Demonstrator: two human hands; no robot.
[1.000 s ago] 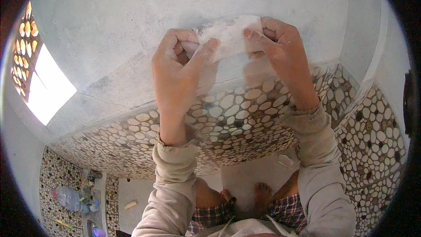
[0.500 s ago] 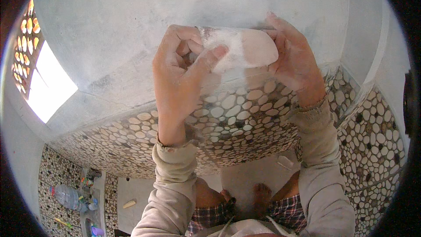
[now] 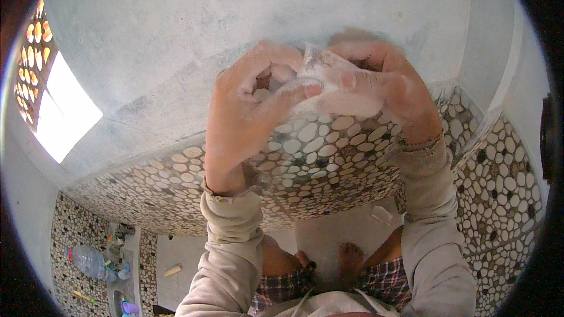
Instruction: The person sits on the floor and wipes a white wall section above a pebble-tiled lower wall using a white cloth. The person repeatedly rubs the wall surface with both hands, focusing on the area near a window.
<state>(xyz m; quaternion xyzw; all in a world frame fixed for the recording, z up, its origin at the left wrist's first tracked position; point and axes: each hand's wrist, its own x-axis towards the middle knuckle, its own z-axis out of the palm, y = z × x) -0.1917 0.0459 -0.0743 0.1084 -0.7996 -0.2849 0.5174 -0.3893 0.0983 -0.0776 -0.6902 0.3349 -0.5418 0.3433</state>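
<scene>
My left hand (image 3: 249,103) is closed, with thumb and fingers pinching a white, dust-covered sheet (image 3: 317,58) with a darker patch near its upper edge. The sheet is folded over a smooth, pale oblong piece (image 3: 352,104) with a rounded end; its exact kind does not show. My right hand (image 3: 399,85) grips the piece from the other side, its thumb pressed on top and its fingers curled behind. The thumbs nearly meet. Motion blurs the right fingers, and the hands hide much of the piece.
A grey wall (image 3: 176,35) stands in front, above a pebble-covered band (image 3: 335,158). At lower left are a clear plastic bottle (image 3: 89,261), a purple cup (image 3: 130,307) and a pale oblong piece (image 3: 173,271). A white piece (image 3: 382,215) lies near my feet (image 3: 351,258).
The pale piece has tilted and dropped slightly. My right hand has moved left, its thumb now on top of the sheet and piece; my left thumb has shifted right and down.
</scene>
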